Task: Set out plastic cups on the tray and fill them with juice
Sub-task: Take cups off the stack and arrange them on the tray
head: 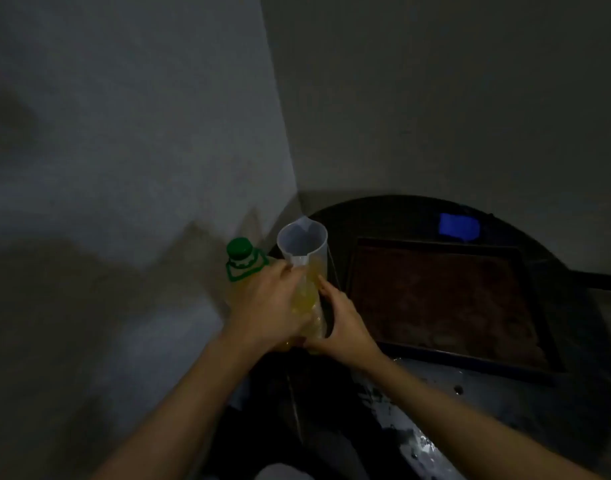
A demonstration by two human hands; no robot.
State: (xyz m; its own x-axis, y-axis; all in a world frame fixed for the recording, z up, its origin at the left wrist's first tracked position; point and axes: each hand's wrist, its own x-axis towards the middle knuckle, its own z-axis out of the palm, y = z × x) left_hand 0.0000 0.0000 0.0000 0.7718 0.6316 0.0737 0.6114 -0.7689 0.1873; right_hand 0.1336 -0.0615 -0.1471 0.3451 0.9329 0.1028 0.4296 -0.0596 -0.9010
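The left grip (266, 306) and right grip (342, 323) both clasp the stack of plastic cups (302, 247). It looks light and squashy, so hold its sides softly.

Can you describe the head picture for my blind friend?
The left hand and right hand hold a stack of clear cups in a dim corner. A green-capped juice bottle stands behind the left hand; a brown tray lies on the table at right.
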